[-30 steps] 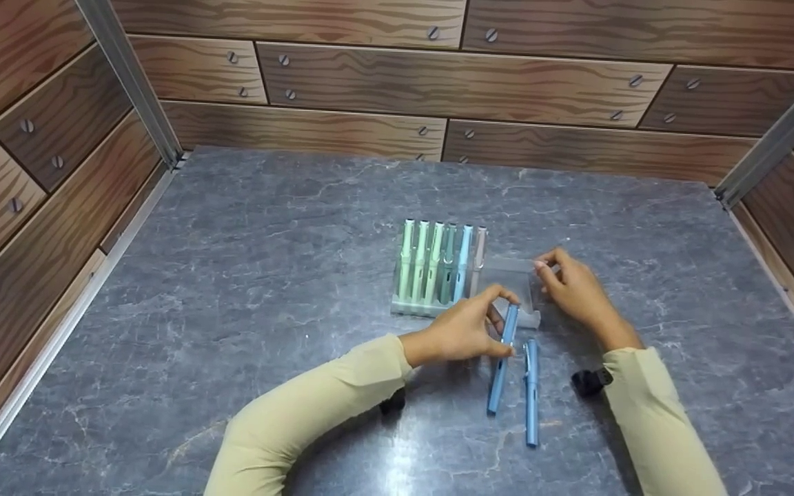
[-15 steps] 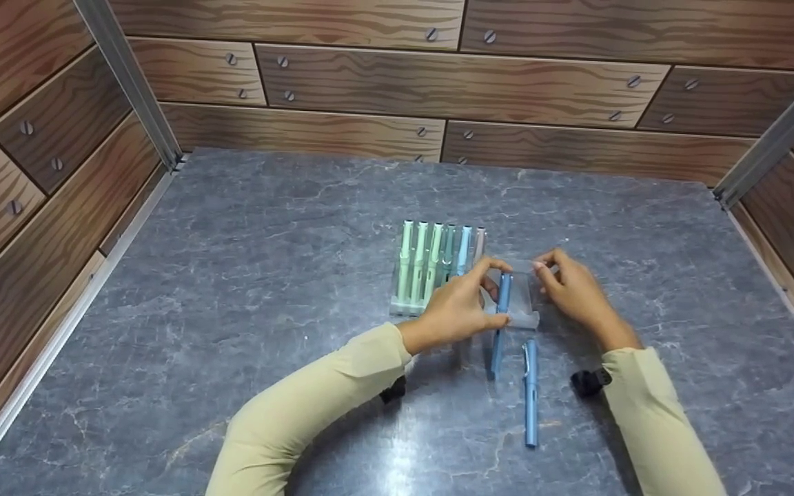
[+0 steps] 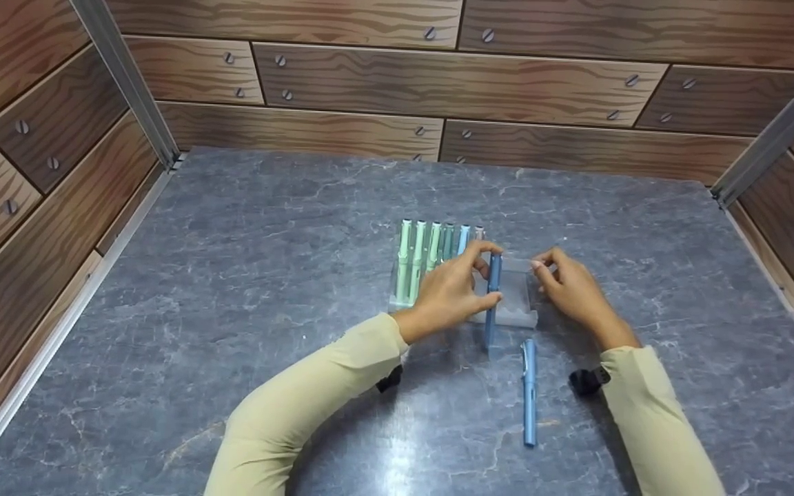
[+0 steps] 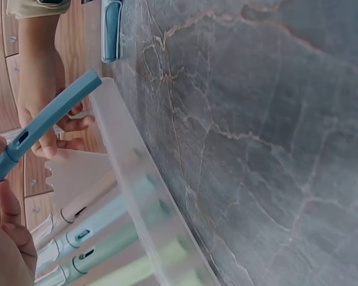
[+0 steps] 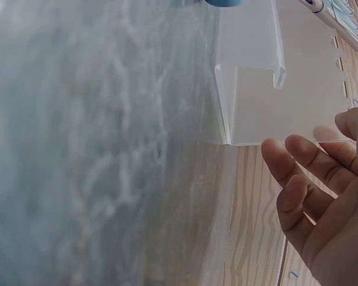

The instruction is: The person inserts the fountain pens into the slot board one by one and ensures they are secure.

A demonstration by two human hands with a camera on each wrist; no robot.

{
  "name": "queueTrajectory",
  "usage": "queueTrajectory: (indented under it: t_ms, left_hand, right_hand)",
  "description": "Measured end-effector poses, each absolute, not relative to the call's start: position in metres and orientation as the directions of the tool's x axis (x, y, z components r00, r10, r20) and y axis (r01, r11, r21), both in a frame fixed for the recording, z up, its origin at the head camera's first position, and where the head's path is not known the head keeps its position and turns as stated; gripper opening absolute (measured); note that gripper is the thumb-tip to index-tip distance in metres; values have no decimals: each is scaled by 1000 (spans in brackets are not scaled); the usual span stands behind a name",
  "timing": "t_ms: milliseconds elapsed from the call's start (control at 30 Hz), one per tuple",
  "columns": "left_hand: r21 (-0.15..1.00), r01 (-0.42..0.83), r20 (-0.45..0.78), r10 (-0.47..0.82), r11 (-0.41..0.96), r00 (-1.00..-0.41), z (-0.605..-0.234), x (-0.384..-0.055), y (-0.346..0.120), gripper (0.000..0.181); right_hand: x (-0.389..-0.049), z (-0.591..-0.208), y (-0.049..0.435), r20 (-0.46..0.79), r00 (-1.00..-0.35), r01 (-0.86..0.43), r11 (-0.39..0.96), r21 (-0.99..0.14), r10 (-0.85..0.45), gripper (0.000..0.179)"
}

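My left hand [image 3: 449,289] pinches a blue pen [image 3: 492,293] between thumb and fingers, near its capped upper part. The pen stands nearly upright over the front of a clear plastic pen stand [image 3: 517,319]; in the left wrist view the pen's lower end [image 4: 86,84] points past the stand's front lip [image 4: 122,128]. At the stand's right side, my right hand [image 3: 573,286] holds the upper corner by the fingertips, one finger showing through the clear panel [image 5: 286,107]. A second blue pen [image 3: 530,393] lies on the table in front of the stand.
Several pens fill the stand's left part: light green pens [image 3: 404,262], a dark green pen [image 4: 107,250], a light blue pen [image 4: 86,229] and a pinkish-brown pen [image 4: 77,208]. Wood-patterned panels [image 3: 369,76] surround the grey marbled table [image 3: 266,227].
My left hand has lifted the blue pen away from beside the loose one, moving it back and left toward the stand and tipping it upright. The right hand stays at the stand's corner.
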State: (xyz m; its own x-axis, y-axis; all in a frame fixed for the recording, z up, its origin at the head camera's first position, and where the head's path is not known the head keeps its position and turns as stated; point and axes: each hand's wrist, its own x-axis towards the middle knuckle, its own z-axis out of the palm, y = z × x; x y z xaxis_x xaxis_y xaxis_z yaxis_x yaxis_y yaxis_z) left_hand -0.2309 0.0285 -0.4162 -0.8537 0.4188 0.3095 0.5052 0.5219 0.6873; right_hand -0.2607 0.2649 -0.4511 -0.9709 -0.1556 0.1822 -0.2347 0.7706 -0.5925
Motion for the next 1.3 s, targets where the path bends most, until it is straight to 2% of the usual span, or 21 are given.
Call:
queueTrajectory:
  t_ms: [500, 1033, 1300]
  left_hand:
    - [494, 662, 563, 374, 563, -737, -419, -242, 26, 53]
    - [425, 682, 615, 362, 595, -700, -423, -249, 27, 51]
    - [406, 678, 601, 380, 613, -703, -427, -252, 31, 53]
  right_hand:
    - [-262, -451, 264, 203, -968, -241, 771, -589, -148, 24]
    - [-261, -451, 262, 194, -970, -237, 767, -597, -148, 24]
    - [-261, -451, 263, 184, -972, -226, 770, -597, -143, 24]
